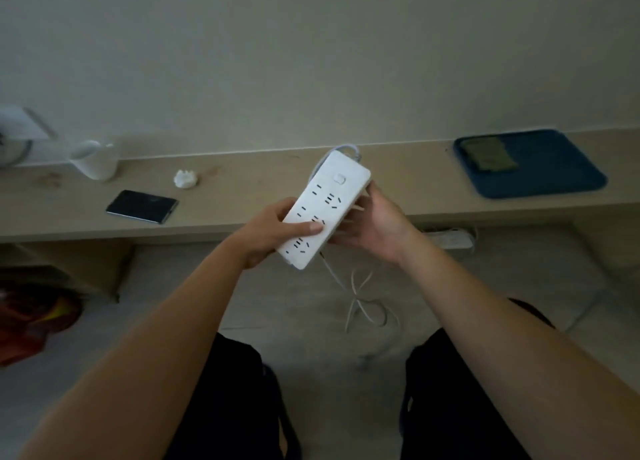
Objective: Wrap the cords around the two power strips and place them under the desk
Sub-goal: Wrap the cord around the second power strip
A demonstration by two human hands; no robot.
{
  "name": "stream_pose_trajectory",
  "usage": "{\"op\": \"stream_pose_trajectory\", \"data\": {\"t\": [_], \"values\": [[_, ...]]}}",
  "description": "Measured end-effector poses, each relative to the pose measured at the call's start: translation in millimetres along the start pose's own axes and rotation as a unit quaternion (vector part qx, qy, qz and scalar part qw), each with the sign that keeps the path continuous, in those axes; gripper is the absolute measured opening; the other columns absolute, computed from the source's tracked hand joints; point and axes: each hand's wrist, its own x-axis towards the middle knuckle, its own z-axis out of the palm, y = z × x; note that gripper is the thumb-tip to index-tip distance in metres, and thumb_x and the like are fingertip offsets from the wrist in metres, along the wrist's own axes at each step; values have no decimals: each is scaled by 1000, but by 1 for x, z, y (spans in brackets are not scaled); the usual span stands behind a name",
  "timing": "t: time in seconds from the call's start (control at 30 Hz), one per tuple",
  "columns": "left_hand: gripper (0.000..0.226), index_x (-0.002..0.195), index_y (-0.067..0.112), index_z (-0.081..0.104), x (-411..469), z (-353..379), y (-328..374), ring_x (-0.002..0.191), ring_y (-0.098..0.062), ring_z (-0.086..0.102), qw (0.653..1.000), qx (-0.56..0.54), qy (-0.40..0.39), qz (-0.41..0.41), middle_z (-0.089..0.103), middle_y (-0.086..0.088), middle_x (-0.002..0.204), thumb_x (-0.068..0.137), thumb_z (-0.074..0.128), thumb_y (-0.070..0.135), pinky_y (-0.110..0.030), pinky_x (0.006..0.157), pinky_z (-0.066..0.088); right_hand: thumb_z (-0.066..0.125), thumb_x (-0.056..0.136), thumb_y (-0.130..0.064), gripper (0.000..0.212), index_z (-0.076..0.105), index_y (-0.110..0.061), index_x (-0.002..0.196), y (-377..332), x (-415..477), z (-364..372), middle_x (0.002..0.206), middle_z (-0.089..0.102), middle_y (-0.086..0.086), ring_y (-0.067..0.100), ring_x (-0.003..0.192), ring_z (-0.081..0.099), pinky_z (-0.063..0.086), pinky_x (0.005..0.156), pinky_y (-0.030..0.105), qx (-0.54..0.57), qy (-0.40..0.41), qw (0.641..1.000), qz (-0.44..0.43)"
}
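A white power strip [325,207] is held in the air in front of the desk edge, sockets facing me. My left hand [273,231] grips its near left side, thumb across the sockets. My right hand [377,222] is at its right side, fingers on or behind the cord turns there; the hold is blurred. Its white cord [360,304] hangs down in loose loops toward the floor. A second white power strip [450,240] lies on the floor under the desk at the right, partly hidden by the desk edge.
The beige desk [242,224] carries a dark phone [142,206], a small white plug adapter [186,180], a white cup [97,162] and a blue tray [533,163]. A red-orange bag [34,317] sits on the floor at the left. My dark-trousered legs are below.
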Motion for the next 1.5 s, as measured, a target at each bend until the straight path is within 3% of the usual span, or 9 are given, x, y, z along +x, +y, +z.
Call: {"op": "stream_pose_trajectory", "data": {"t": [0.23,0.4,0.6,0.7,0.8,0.93,1.07,1.3,1.5], "values": [[71,130,17,62,20,10,-4,94,-15,76,991,92,77,-64,75,-3,114,72,91,47,-31,74,61,63,101,-33,26,65,-14,119,3,15,23,107,78,8,20,84,79,63,60,35,-83,111,988,-73],[130,164,23,18,12,22,0,143,-30,44,934,340,114,-12,36,-10,162,63,90,62,-45,110,42,66,99,-26,17,65,-15,111,9,10,23,107,77,8,25,92,76,65,74,47,-106,183,974,-85],[100,154,12,30,11,44,-16,119,-36,59,912,379,153,28,55,-17,135,76,86,38,-47,94,54,68,96,-40,24,67,-17,103,20,4,42,101,77,7,19,86,77,65,67,32,-192,121,969,-99],[66,144,12,44,22,34,-11,107,-34,64,930,316,185,-13,63,-14,123,86,74,21,-46,90,57,61,99,-46,31,73,-18,102,18,8,33,99,79,5,15,86,79,64,69,25,-180,81,974,-114],[47,128,14,59,28,21,5,93,-33,63,933,325,151,-28,64,-8,98,82,70,10,-38,78,58,61,98,-49,34,70,-18,111,6,16,13,101,75,-2,12,90,74,54,65,16,-338,177,904,-194],[34,91,18,66,20,11,29,82,-31,63,971,211,115,-13,65,-5,85,57,70,16,-36,64,54,55,94,-64,59,49,-21,134,-1,24,-3,135,51,0,10,112,56,49,93,28,-354,239,871,-243],[81,121,8,66,19,7,33,108,-43,67,992,-11,129,3,70,-21,118,42,71,21,-58,86,61,32,105,-56,44,59,-28,126,-8,26,5,110,68,-12,-4,98,63,47,84,24,-351,127,891,-260],[33,103,20,61,32,2,24,87,-30,67,959,-96,235,-126,70,-10,98,74,76,17,-35,63,53,50,107,-21,26,64,-31,126,-6,36,11,80,62,-4,3,53,59,57,53,27,-330,93,901,-266],[39,114,9,72,37,15,26,74,-31,76,934,-257,197,-152,79,-15,95,91,65,41,-43,64,63,45,108,-19,46,44,-26,154,22,41,31,106,54,5,-7,74,60,52,61,10,-435,37,851,-291]]}}
